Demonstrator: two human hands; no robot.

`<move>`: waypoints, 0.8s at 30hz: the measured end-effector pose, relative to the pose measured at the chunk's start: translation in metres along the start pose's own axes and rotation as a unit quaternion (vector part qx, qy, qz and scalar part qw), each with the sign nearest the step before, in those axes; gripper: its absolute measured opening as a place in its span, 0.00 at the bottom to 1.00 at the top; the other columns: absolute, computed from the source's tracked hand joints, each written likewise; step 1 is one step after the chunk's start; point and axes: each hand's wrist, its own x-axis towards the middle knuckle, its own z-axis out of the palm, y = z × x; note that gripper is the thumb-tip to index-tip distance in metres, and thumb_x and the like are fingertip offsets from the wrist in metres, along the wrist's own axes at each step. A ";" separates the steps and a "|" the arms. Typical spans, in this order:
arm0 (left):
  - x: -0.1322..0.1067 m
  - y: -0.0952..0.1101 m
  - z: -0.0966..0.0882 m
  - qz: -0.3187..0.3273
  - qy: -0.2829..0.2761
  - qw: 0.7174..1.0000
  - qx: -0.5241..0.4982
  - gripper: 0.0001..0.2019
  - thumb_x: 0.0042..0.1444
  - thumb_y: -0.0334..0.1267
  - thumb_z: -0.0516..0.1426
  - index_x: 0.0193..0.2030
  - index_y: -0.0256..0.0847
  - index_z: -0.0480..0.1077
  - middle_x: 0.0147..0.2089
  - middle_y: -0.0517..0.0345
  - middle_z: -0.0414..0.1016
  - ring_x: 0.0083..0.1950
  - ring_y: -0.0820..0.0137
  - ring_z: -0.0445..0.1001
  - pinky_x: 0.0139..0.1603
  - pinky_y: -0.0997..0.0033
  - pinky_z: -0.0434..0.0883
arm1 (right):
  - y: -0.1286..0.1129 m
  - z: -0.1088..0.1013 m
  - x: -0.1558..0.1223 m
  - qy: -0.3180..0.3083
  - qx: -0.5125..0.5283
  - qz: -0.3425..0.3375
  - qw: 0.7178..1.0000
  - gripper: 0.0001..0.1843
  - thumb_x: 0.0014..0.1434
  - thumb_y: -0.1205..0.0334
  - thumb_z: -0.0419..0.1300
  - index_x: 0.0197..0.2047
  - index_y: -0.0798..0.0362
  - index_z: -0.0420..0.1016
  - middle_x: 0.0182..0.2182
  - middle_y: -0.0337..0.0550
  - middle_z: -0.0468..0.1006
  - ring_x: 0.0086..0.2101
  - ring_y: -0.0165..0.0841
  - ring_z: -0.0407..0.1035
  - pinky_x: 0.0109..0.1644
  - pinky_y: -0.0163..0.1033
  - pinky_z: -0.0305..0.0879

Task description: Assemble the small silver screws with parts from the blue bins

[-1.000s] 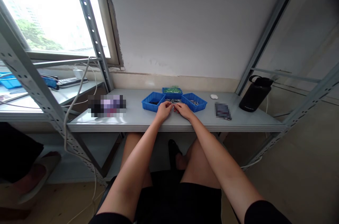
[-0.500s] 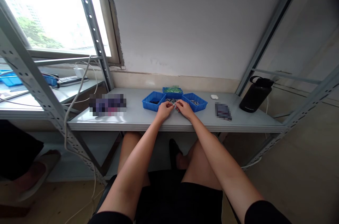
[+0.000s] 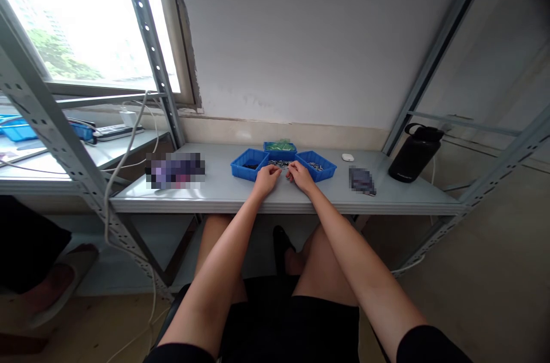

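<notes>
My left hand (image 3: pixel 266 177) and my right hand (image 3: pixel 301 175) rest close together on the grey shelf table (image 3: pixel 223 194). Their fingers are curled and the tips pinch small metal parts at a little pile (image 3: pixel 280 164) between three blue trays. The left tray (image 3: pixel 244 170) holds dark parts. The back tray (image 3: pixel 279 149) holds green parts. Just beyond my right hand, the right tray (image 3: pixel 323 170) holds metal parts. The pinched pieces are too small to make out.
A black bottle (image 3: pixel 413 152) stands at the right end, with a small white object (image 3: pixel 348 157) and a blurred item (image 3: pixel 361 180) near it. Another blurred item (image 3: pixel 175 170) lies on the left. Metal rack posts (image 3: pixel 55 139) and a white cable (image 3: pixel 112 180) flank the table. Another person's foot (image 3: pixel 55 285) is at lower left.
Both hands lifted slightly with a small silver piece between them, then lowered their fingertips back to the pile. Everything else stayed put.
</notes>
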 end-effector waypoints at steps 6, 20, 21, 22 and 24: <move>0.000 0.001 0.000 0.006 0.000 1.000 0.010 0.11 0.55 0.40 0.54 0.31 0.36 0.75 0.28 0.54 0.74 0.34 0.67 0.70 0.38 0.69 0.65 | 0.000 0.000 0.000 0.013 0.011 0.017 1.000 0.10 0.59 0.52 0.49 0.35 0.50 0.63 0.24 0.35 0.74 0.22 0.29 0.66 0.31 0.35 0.62; 0.002 -0.003 0.002 -0.002 0.002 1.000 -0.008 0.13 0.56 0.43 0.51 0.28 0.37 0.70 0.25 0.58 0.70 0.29 0.70 0.68 0.33 0.71 0.63 | 0.000 -0.001 0.001 0.037 0.022 0.032 0.999 0.10 0.60 0.52 0.48 0.33 0.49 0.62 0.24 0.36 0.74 0.22 0.28 0.65 0.27 0.33 0.60; 0.003 -0.004 0.002 -0.002 0.002 1.000 -0.008 0.13 0.56 0.43 0.51 0.28 0.37 0.70 0.25 0.58 0.70 0.29 0.70 0.67 0.33 0.71 0.62 | 0.001 -0.002 0.001 0.042 0.024 0.038 0.998 0.10 0.60 0.52 0.48 0.33 0.49 0.62 0.24 0.36 0.74 0.22 0.29 0.65 0.26 0.33 0.60; 0.003 -0.004 0.002 -0.001 0.003 1.000 -0.007 0.13 0.56 0.43 0.51 0.28 0.37 0.70 0.25 0.58 0.70 0.29 0.70 0.67 0.33 0.71 0.62 | 0.001 -0.002 0.001 0.044 0.026 0.042 0.998 0.10 0.60 0.52 0.48 0.33 0.49 0.61 0.24 0.36 0.74 0.22 0.29 0.65 0.25 0.33 0.59; 0.002 -0.004 0.002 -0.001 0.003 1.000 -0.003 0.14 0.56 0.44 0.51 0.28 0.37 0.70 0.25 0.58 0.70 0.29 0.70 0.68 0.33 0.71 0.62 | 0.002 -0.002 0.002 0.038 0.027 0.041 0.998 0.10 0.60 0.52 0.48 0.33 0.49 0.61 0.24 0.36 0.74 0.22 0.29 0.65 0.26 0.33 0.59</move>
